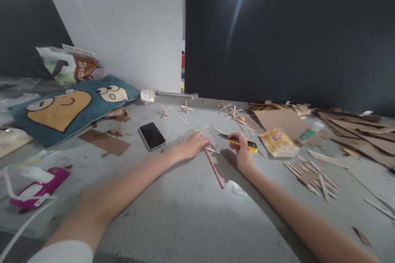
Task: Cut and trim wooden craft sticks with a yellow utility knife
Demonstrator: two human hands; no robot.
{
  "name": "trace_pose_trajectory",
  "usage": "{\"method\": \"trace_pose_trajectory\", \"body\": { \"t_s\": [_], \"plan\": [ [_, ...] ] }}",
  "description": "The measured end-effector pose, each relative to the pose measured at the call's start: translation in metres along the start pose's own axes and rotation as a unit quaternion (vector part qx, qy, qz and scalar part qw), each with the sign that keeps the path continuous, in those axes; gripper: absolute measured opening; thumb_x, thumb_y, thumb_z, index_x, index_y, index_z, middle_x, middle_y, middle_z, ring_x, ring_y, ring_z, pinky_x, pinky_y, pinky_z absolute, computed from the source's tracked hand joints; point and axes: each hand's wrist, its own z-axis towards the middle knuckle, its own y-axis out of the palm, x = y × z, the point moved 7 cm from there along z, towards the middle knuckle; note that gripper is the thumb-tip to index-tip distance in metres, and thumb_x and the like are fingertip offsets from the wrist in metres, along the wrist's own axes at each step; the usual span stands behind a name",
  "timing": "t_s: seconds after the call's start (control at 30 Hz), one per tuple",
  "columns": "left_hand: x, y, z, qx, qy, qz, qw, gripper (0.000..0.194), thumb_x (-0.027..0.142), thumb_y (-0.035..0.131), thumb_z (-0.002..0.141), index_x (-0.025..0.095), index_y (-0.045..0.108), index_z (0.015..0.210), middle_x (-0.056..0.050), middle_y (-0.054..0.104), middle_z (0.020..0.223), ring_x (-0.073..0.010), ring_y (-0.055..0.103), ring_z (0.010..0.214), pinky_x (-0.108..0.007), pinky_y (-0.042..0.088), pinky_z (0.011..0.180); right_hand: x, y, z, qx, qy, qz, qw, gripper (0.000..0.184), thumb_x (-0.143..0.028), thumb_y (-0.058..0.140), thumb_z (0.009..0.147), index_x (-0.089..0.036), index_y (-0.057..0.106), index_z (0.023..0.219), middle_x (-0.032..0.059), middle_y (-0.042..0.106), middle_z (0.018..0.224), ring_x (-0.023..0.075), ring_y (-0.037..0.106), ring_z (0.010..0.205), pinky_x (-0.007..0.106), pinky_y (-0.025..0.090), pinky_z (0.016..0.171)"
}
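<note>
My left hand [195,145] rests on the tabletop with its fingers closed around the far end of a red-and-white striped pencil [214,168], whose eraser end points toward me. A short wooden craft stick [212,150] lies right beside those fingertips; whether they also touch it is unclear. In my right hand [243,154] is a yellow-and-black utility knife [247,143], its blade out and pointing left. Another craft stick [201,128] lies just beyond my left hand. Small crossed-stick stars [186,107] stand farther back.
To the left are a phone [152,135], cardboard scraps [105,141], a blue cushion [74,107] and a purple power strip [40,189] with a cable. On the right lie a yellow packet [278,143], a glue stick [310,132], piled craft sticks [314,176] and cardboard sheets [361,131].
</note>
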Motion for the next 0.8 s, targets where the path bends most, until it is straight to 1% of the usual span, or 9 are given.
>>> {"method": "trace_pose_trajectory", "body": {
  "t_s": [0.03, 0.1, 0.2, 0.3, 0.37, 0.43, 0.5, 0.6, 0.8],
  "plan": [
    [0.003, 0.000, 0.001, -0.002, 0.024, 0.026, 0.999, 0.023, 0.013, 0.052, 0.098, 0.020, 0.068, 0.084, -0.005, 0.066, 0.087, -0.0234, 0.061, 0.093, -0.035, 0.046, 0.089, 0.002, -0.002, 0.000, 0.006, 0.004, -0.006, 1.000, 0.050, -0.063, 0.040, 0.098, -0.021, 0.066, 0.087, 0.0025, 0.064, 0.080, 0.0155, 0.056, 0.065, 0.026, 0.044, 0.057],
    [0.009, -0.001, 0.001, 0.008, 0.029, 0.078, 0.997, 0.027, 0.009, 0.046, 0.099, 0.020, 0.071, 0.101, -0.011, 0.068, 0.109, -0.0270, 0.058, 0.111, -0.042, 0.044, 0.099, 0.005, -0.004, 0.000, 0.021, 0.007, -0.020, 1.000, 0.052, -0.061, 0.037, 0.099, -0.021, 0.071, 0.095, 0.0060, 0.071, 0.094, 0.0189, 0.063, 0.079, 0.028, 0.049, 0.066],
    [0.021, 0.000, -0.009, 0.042, -0.053, 0.163, 0.984, 0.042, 0.001, 0.042, 0.095, 0.015, 0.067, 0.125, -0.017, 0.064, 0.126, -0.0320, 0.055, 0.122, -0.046, 0.046, 0.100, 0.004, -0.007, 0.000, 0.040, -0.013, -0.034, 0.999, 0.052, -0.059, 0.036, 0.101, -0.022, 0.073, 0.098, 0.0071, 0.071, 0.101, 0.0223, 0.065, 0.092, 0.032, 0.051, 0.075],
    [0.045, 0.013, -0.024, 0.039, -0.115, 0.209, 0.970, 0.038, 0.022, 0.041, 0.105, 0.013, 0.066, 0.132, -0.021, 0.065, 0.120, -0.0367, 0.059, 0.111, -0.051, 0.050, 0.092, 0.002, -0.009, 0.001, 0.064, -0.031, -0.038, 0.997, 0.047, -0.057, 0.040, 0.102, -0.023, 0.072, 0.097, 0.0062, 0.069, 0.095, 0.0226, 0.064, 0.090, 0.034, 0.051, 0.079],
    [0.062, 0.027, -0.030, 0.028, -0.107, 0.201, 0.973, 0.045, 0.036, 0.042, 0.107, 0.014, 0.061, 0.142, -0.022, 0.065, 0.122, -0.0377, 0.060, 0.110, -0.053, 0.051, 0.091, 0.004, -0.008, 0.001, 0.062, -0.022, -0.012, 0.998, 0.042, -0.056, 0.044, 0.101, -0.023, 0.070, 0.100, 0.0053, 0.068, 0.092, 0.0223, 0.066, 0.089, 0.035, 0.053, 0.082],
    [0.072, 0.036, -0.031, 0.023, -0.085, 0.187, 0.978, 0.049, 0.037, 0.044, 0.106, 0.012, 0.058, 0.146, -0.023, 0.064, 0.129, -0.0390, 0.059, 0.117, -0.054, 0.051, 0.094, 0.006, -0.006, 0.002, 0.051, -0.003, 0.033, 0.998, 0.037, -0.054, 0.048, 0.100, -0.022, 0.067, 0.103, 0.0048, 0.070, 0.091, 0.0221, 0.070, 0.090, 0.037, 0.055, 0.085],
    [0.074, 0.040, -0.030, 0.024, -0.073, 0.170, 0.983, 0.048, 0.034, 0.045, 0.105, 0.012, 0.057, 0.146, -0.022, 0.063, 0.133, -0.0375, 0.058, 0.121, -0.054, 0.050, 0.100, 0.008, -0.003, 0.002, 0.046, 0.014, 0.087, 0.995, 0.033, -0.053, 0.054, 0.099, -0.022, 0.064, 0.105, 0.0040, 0.072, 0.090, 0.0218, 0.073, 0.091, 0.038, 0.056, 0.087],
    [0.066, 0.037, -0.026, 0.030, -0.088, 0.149, 0.984, 0.047, 0.032, 0.048, 0.104, 0.013, 0.059, 0.145, -0.021, 0.062, 0.130, -0.0357, 0.058, 0.122, -0.052, 0.050, 0.103, 0.006, -0.002, 0.001, 0.047, 0.014, 0.154, 0.987, 0.028, -0.051, 0.058, 0.099, -0.024, 0.060, 0.105, 0.0004, 0.071, 0.084, 0.0207, 0.076, 0.089, 0.039, 0.058, 0.089],
    [0.052, 0.036, -0.024, 0.046, -0.110, 0.142, 0.983, 0.046, 0.035, 0.051, 0.104, 0.019, 0.062, 0.146, -0.021, 0.054, 0.142, -0.0411, 0.048, 0.136, -0.062, 0.041, 0.112, -0.005, 0.010, -0.002, -0.011, 0.009, 0.189, 0.982, 0.026, -0.051, 0.058, 0.100, -0.025, 0.058, 0.104, -0.0014, 0.068, 0.077, 0.0194, 0.075, 0.082, 0.038, 0.060, 0.081]
  ]
}}
